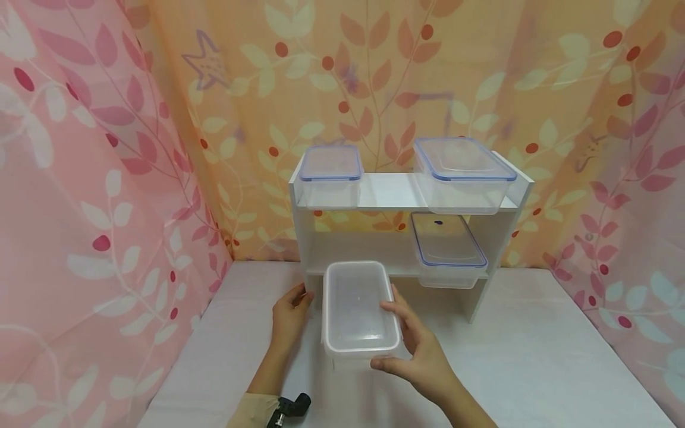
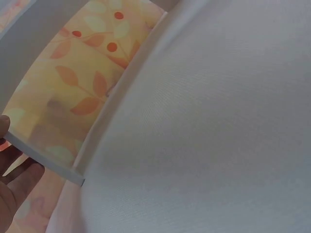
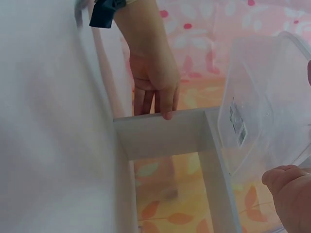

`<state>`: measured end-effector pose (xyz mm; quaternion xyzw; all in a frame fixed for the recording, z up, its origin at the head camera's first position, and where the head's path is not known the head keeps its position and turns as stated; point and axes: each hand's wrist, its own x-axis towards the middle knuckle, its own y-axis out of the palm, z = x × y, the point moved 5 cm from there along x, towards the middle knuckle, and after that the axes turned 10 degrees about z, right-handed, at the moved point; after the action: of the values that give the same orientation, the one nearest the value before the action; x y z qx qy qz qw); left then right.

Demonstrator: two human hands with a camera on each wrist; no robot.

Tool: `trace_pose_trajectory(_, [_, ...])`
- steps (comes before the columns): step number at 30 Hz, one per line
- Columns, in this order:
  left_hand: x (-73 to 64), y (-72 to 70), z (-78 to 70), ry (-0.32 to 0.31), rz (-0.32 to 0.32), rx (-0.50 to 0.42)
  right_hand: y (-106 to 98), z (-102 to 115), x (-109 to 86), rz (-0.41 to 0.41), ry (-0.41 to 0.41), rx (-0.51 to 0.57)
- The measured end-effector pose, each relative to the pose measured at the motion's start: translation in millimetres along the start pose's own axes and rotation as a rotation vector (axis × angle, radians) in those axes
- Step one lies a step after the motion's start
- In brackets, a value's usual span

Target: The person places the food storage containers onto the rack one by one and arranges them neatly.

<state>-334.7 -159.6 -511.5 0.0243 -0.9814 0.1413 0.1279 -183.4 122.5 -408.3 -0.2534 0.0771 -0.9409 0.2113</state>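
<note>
My right hand grips a clear plastic food container with a white-rimmed lid by its right side, thumb at the near corner and fingers along the far edge. The container is in front of the lower left of a white two-tier shelf. In the right wrist view a small printed label shows on the container's underside. Low on the shelf's left side panel, my left hand pinches the panel's front edge. The left wrist view has the thumb and fingers on opposite faces of that panel.
Two blue-rimmed containers, a small one at left and a large one at right, sit on the top tier. Another blue-rimmed container is on the right of the middle tier. Patterned curtains surround the white-covered table.
</note>
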Motion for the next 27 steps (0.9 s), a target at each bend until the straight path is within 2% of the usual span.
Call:
trace_pose_trajectory(9, [0.9,0.8,2.2,-0.005,0.006,-0.010,-3,3,10.9,-0.017,-0.014,0.005])
trace_pose_trajectory(19, [0.0,0.7,-0.7,-0.022,0.010,0.007,-9,1,26.7,-0.046,0.074,0.030])
trace_pose_trajectory(27, [-1.1,0.6,-3.1,-0.018,-0.002,0.014,-13,-5,41.4,-0.052,0.096,0.071])
